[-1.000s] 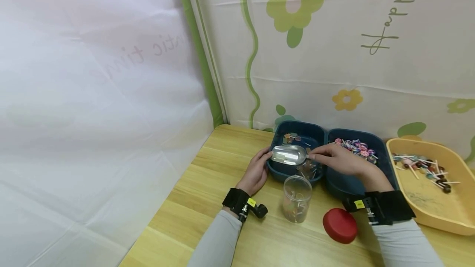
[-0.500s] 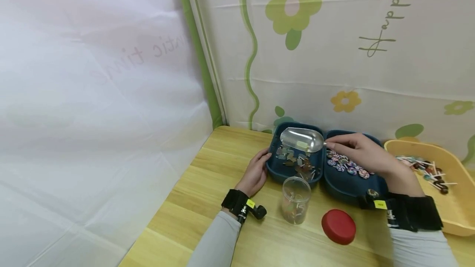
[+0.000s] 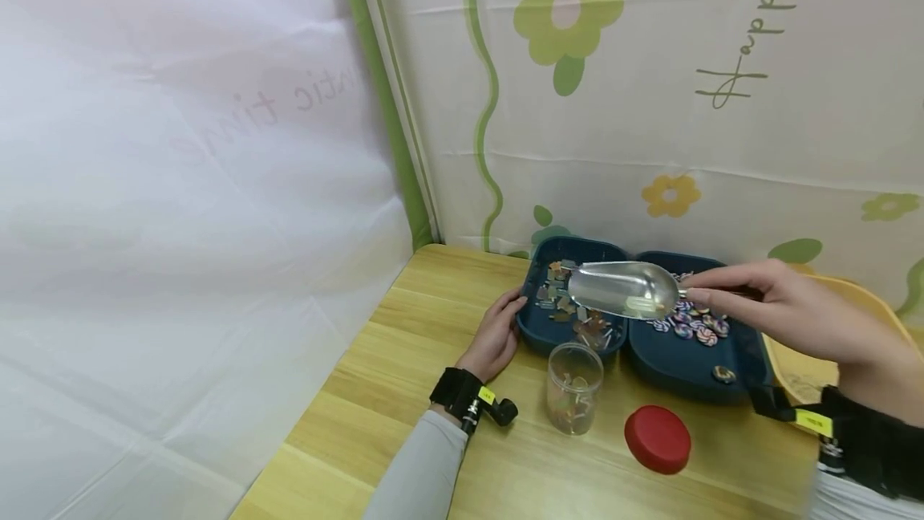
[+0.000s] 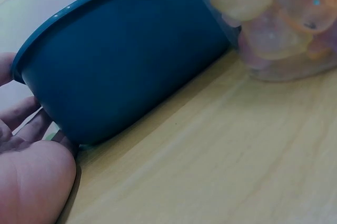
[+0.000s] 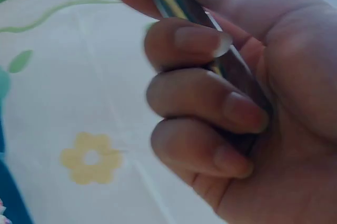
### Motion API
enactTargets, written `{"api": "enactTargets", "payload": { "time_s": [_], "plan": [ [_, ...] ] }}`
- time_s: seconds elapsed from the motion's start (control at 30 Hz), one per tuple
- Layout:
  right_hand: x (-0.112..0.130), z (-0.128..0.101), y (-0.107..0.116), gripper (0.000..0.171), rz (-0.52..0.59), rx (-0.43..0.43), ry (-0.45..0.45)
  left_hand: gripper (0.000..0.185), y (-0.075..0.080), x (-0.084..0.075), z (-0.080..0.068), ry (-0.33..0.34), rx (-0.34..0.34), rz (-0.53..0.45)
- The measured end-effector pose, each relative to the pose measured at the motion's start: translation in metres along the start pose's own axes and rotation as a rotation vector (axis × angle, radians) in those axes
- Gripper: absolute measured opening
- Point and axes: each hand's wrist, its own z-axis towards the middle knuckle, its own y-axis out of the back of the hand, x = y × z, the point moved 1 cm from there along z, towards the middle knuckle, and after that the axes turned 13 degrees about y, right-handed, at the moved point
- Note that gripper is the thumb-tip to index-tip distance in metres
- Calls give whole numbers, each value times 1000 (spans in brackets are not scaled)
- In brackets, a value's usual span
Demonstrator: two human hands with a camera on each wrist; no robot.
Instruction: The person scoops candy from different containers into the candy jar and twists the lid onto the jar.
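Lifted and swung rightward since half a second ago, the scoop (image 3: pixel 624 289) now hangs above the seam between the two blue trays, bowl pointing left and level, where before it sat over the back of the left tray (image 3: pixel 537 326); a few pale pieces seem to lie in its bowl, so a load looks to be on its way. Nearest the person, the red lid (image 3: pixel 658 439) lies flat on the table (image 3: pixel 404 359), off the jar (image 3: pixel 574 387), which stands open-mouthed just in front of the left tray with sweets in its bottom. The left hand (image 3: pixel 495 337) has not moved: fingers fairly straight, resting against the tray's left wall, gripping nothing. The right hand (image 3: pixel 783 313) has its fingers curled tight round the scoop's handle, as the wrist view confirms. Farther off, the right tray (image 3: pixel 678 371) holds striped sweets, and the yellow tray (image 3: pixel 787 359) sits mostly hidden behind that hand.
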Motion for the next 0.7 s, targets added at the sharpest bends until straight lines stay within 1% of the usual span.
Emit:
{"api": "enactTargets", "payload": {
  "time_s": [0.1, 0.17, 0.27, 0.37, 0.47, 0.57, 0.7],
  "plan": [
    [8, -10, 6, 27, -133, 21, -64, 46, 1, 0, 0, 1, -8, -1],
    [13, -15, 8, 27, -209, 46, -72, 45, 1, 0, -1, 0, -11, -5],
    [21, -16, 6, 24, -278, 104, -70, 45, 1, 0, -1, -1, -10, -9],
    [26, -14, 3, 21, -296, 175, -70, 46, 1, 1, -1, -1, -9, -6],
    [27, -12, 1, 20, -264, 236, -84, 46, 0, 0, -1, 2, -11, -3],
    [25, -12, 1, 20, -243, 261, -108, 45, 0, -1, 0, 2, -13, -3],
    [20, -15, 3, 20, -257, 264, -143, 44, 0, -2, 0, 2, -14, -5]
  ]
}}
